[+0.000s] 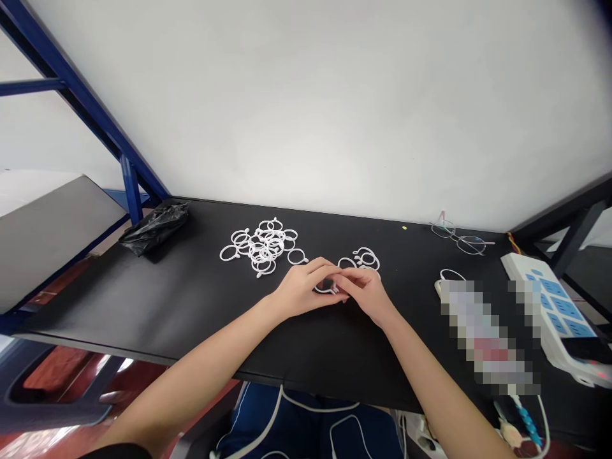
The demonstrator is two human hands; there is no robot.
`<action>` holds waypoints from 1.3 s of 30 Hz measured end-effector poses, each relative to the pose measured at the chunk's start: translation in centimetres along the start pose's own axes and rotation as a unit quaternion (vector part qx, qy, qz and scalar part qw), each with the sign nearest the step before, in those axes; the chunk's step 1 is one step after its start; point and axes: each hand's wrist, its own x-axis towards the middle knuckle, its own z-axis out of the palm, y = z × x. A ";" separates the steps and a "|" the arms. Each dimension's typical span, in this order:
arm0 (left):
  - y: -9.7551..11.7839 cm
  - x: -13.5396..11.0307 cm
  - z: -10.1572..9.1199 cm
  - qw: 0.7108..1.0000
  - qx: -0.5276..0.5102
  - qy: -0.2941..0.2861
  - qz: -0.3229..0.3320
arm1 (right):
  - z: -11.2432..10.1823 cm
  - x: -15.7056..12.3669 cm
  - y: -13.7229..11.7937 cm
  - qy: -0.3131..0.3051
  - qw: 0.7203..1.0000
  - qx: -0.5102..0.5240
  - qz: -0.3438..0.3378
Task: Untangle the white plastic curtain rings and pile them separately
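While both hands meet over the middle of the black table (191, 319), the left hand (306, 290) and right hand (366, 293) pinch one white plastic ring (326, 288) between their fingertips, low over the tabletop. Both hands are closed around it; most of the ring is hidden by the fingers, so whether it is open or snapped shut cannot be told.

Big pile of white rings (261, 245) lies behind the left hand, well apart from it. Smaller bunch of rings (363, 259) lies just behind the right hand, close to the knuckles.

To do this well, in my judgement: keep the ring steady with one hand and work the clasp end with the other's thumb and forefinger, fingers near the joint, not the far arc, so the thin plastic does not twist. Keep the hands low so a slipped ring lands between the two groups, not mixed into either.

Also there: black bag (155, 228) at far left, glasses (459, 236) far right, white power strip (549, 306) at right edge.
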 end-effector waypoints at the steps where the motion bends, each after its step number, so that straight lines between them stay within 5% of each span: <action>1: 0.0 0.0 0.0 1.000 0.004 0.003 -0.011 | 0.0 0.0 0.1 -0.024 1.000 0.000 0.010; 17: -0.2 0.3 -0.8 0.986 0.049 -0.117 -0.111 | 0.2 -0.3 -0.2 -0.060 0.998 -0.021 0.018; 30: 0.2 0.6 -0.9 0.983 -0.086 -0.043 -0.157 | 0.7 -0.5 0.1 0.015 0.997 -0.064 -0.042; 34: 0.3 0.2 -0.6 0.976 -0.055 -0.039 -0.207 | 1.1 -0.7 0.2 0.023 0.987 -0.127 -0.098; 39: -0.1 -0.2 -0.5 0.980 -0.009 -0.059 -0.191 | 1.4 -0.9 0.5 0.012 0.967 -0.209 -0.143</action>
